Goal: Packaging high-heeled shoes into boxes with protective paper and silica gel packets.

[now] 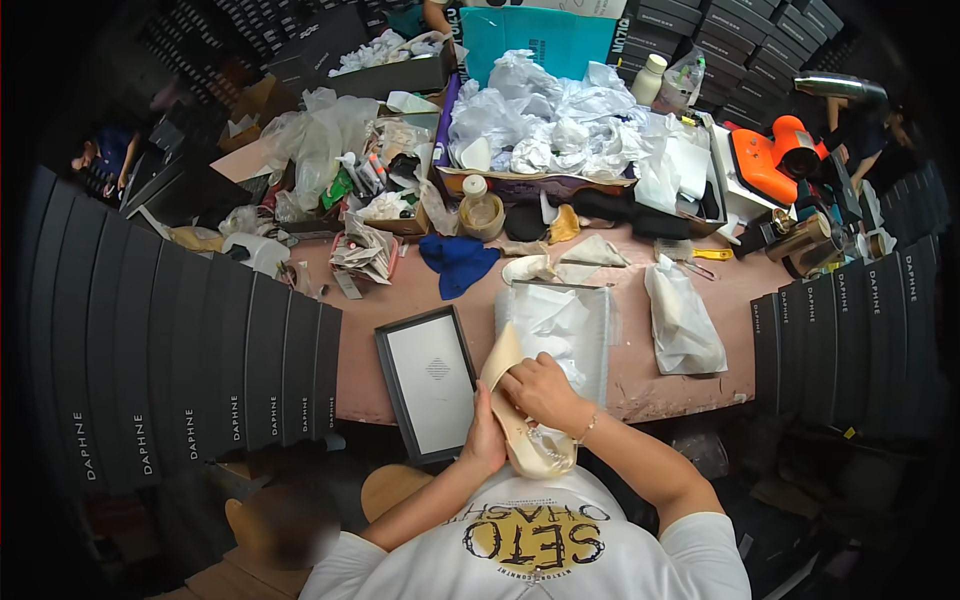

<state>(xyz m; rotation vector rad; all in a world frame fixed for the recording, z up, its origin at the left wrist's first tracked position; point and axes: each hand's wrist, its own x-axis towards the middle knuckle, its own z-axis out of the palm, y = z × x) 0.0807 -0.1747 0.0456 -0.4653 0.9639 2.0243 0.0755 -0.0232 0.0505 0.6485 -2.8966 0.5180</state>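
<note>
this is a workshop (690,392): stacked dark boxes (170,350) flank a cluttered pink worktable (352,362).

Counted two bare hands: one left hand (486,432), one right hand (546,391). Tallied one cream shoe (522,445), one dark-rimmed shallow lid (425,405), one open box (605,345) and one plastic-wrapped bundle (686,315). Noted one blue cloth (458,264), one orange device (762,168), one yellow-handled tool (713,254), one capped jar (482,214). Could not number the overlapping crumpled white papers (545,110).

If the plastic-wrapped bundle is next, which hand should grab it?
Probably the right hand: it's nearer the plastic-wrapped bundle, though busy at the beige shoe, which the left hand also holds.
</note>
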